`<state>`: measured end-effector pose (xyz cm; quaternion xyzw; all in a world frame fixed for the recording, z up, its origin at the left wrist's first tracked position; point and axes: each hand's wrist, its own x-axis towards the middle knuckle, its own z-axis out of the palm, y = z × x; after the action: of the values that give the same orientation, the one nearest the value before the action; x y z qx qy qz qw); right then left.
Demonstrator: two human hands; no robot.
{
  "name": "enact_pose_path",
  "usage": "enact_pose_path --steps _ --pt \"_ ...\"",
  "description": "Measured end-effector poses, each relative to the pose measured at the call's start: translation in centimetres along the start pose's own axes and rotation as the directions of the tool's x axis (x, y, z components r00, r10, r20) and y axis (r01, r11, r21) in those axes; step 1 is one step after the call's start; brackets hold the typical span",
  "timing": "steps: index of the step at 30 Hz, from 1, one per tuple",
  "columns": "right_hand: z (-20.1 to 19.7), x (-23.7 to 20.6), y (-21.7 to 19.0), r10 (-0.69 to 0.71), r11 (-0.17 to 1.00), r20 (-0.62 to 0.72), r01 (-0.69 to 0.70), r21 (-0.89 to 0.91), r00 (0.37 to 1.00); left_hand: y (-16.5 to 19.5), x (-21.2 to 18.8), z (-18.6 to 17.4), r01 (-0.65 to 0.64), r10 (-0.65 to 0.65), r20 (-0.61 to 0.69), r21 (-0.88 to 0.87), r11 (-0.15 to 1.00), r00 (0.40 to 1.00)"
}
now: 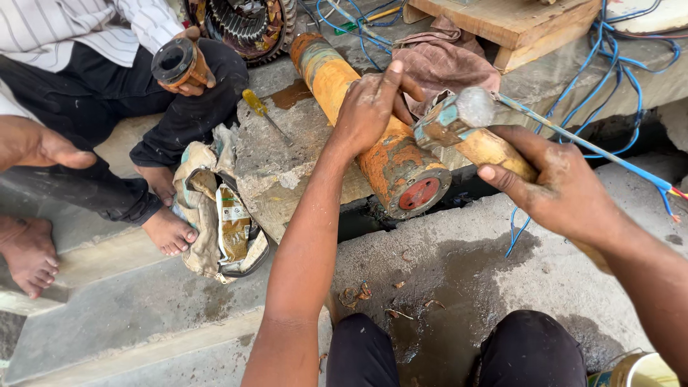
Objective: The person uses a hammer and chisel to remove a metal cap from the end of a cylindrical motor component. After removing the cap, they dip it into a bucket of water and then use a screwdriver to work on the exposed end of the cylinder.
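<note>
my left hand (369, 107) lies palm-down on the rusty orange cylinder (362, 118), fingers pressed together over its top, thumb hooked around the far side. the cylinder rests on a concrete slab (276, 168), long axis running from upper left, away from me, to lower right; its near end, a round face with a red centre (419, 193), points toward me and overhangs a dark gap. my right hand (555, 186) is wrapped tight around a hammer's wooden handle (494, 150), thumb along it, steel head (451, 118) just beside the left fingers. blue cables (616, 64) trail at right. a second person sits at left holding a dark ring-shaped part (175, 63).
</note>
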<state>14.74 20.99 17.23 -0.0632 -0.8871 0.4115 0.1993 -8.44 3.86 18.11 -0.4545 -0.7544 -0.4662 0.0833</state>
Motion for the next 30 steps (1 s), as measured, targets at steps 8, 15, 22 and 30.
enact_pose_path --steps 8,15,22,30 --pt "2.2 0.2 2.8 -0.248 0.946 -0.124 0.268 0.183 0.961 -0.2 -0.1 0.3 -0.010 0.009 -0.027 -0.019 1.000 1.000" --pt "3.3 0.0 3.5 -0.287 0.916 -0.170 0.322 0.239 0.943 -0.6 0.2 0.4 -0.021 0.020 -0.039 -0.024 0.999 0.999" --pt "4.4 0.0 3.8 -0.303 0.950 -0.108 0.308 0.040 0.947 -0.5 0.2 0.2 -0.009 0.010 -0.047 0.018 1.000 0.999" --pt "5.2 -0.1 2.9 -0.216 0.938 -0.118 0.239 0.250 0.969 -0.8 0.0 0.3 -0.063 0.063 -0.061 0.013 0.998 0.996"
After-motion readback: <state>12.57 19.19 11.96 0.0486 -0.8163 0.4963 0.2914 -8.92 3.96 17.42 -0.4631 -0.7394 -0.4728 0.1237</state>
